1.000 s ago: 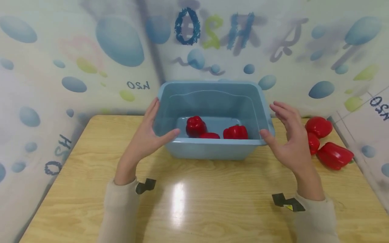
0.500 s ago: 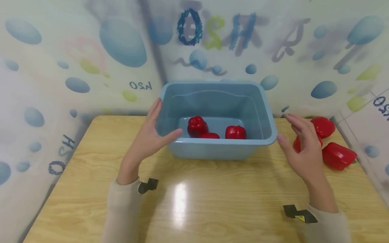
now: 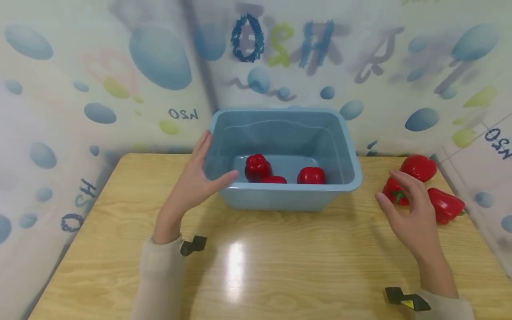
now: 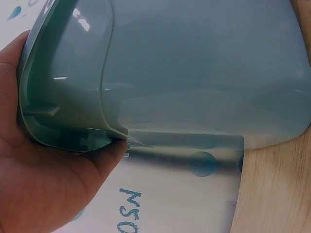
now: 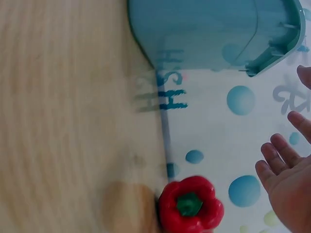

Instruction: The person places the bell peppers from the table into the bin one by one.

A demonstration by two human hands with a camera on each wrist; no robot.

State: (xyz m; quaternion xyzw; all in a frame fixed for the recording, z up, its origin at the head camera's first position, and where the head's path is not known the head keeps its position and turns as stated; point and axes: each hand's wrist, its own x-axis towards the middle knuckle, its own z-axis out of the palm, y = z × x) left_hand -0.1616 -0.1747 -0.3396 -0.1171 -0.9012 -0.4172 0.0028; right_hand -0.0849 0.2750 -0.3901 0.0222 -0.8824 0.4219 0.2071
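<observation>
Head view: rested left hand (image 3: pixel 194 183) spread on near-left corner of blue bin (image 3: pixel 276 201), hovered right hand (image 3: pixel 418 220) loosely spread by pepper (image 3: pixel 390 189) right of bin, seemingly pick-up step, likely needed fingers curled round it next.

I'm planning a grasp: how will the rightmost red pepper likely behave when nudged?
The rightmost pepper may be slippery: its skin looks glossy. Lying on its rounded side, it might rock or roll if pushed. Its plump, unwrinkled shape suggests fairly firm walls.
</observation>
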